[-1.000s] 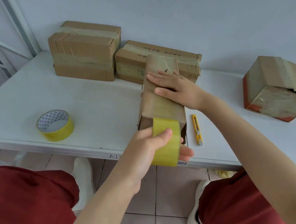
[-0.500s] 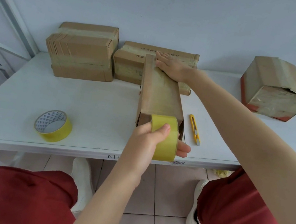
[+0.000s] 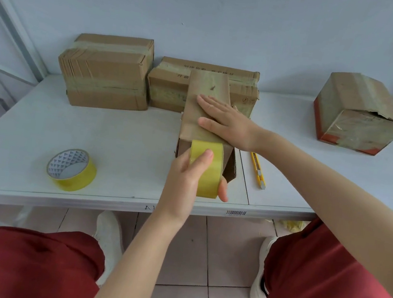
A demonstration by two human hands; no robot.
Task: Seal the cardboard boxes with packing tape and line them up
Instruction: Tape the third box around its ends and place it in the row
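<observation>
step: taping long box (image 3: 210, 85) | right hand (image 3: 226, 121): flat, pressing its top | left hand (image 3: 184, 179): grips tape roll (image 3: 212, 176) just nearer | next: probably needs cutter (image 3: 258, 169), right of left hand

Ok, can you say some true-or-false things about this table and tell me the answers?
1. The left hand holds a roll of yellow tape. True.
2. The right hand grips the knife. False: it lies flat on the narrow box; the knife lies on the table.
3. A second tape roll lies on the table. True.
4. The box on the right sits on top of another box. False: it stands alone on the table.
</observation>
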